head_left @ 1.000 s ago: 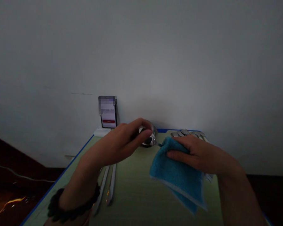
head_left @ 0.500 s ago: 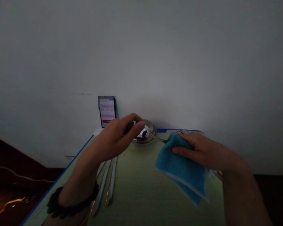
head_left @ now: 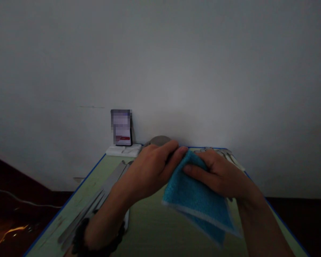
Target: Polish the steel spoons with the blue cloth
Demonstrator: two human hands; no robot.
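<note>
My left hand [head_left: 149, 171] is closed, thumb and fingers pressed together against the top edge of a blue cloth [head_left: 200, 200]. The spoon seen between the hands a moment earlier is now covered by my left fingers and the cloth. Folded over, the cloth hangs from my right hand [head_left: 219, 173], whose thumb lies on its near face and whose fingers go behind it. Both hands meet above the middle of the table. Just behind my left hand shows the rounded top of a metal dish [head_left: 160, 140], mostly hidden.
A phone [head_left: 126, 132] leans on the wall behind a white block [head_left: 123, 150] at the back left. Several knives [head_left: 93, 201] lie along the left of the pale green table [head_left: 149, 232]. More metal cutlery [head_left: 226, 154] lies at the back right, partly hidden.
My left hand has moved right, up to the cloth, and the spoon is now hidden. My right hand and the cloth have shifted slightly left. More of the knives shows.
</note>
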